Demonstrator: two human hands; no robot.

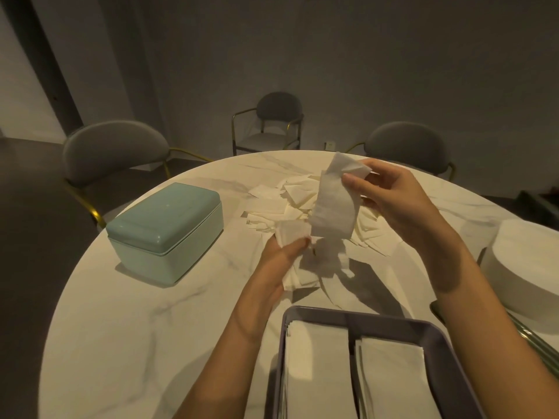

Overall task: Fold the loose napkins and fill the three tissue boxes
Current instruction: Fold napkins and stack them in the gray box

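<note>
Mid-task view over a round marble table point(127, 322). Left of centre: a pale green tissue box point(165, 231) with its lid on; whether it holds napkins cannot be told. Centre: the left hand point(281, 261), fingers curled, pinches the lower end of a white napkin point(334, 204) and rests on crumpled sheets. Behind it, in the upper centre of the tabletop, lies the heap of loose napkins point(281, 204), flat and unfolded; a good many appear left to fold. Bottom centre: a grey-purple box point(357, 317), open, with two stacks of folded napkins point(317, 373) side by side; this box looks well filled. Right of centre: the right hand point(393, 201) grips the napkin's upper end between thumb and fingers, holding it raised above the heap. Right edge: a white rounded container point(520, 267), probably the third box, contents not visible. Judged progress: one box largely filled, folding under way, much of the heap remaining.
</note>
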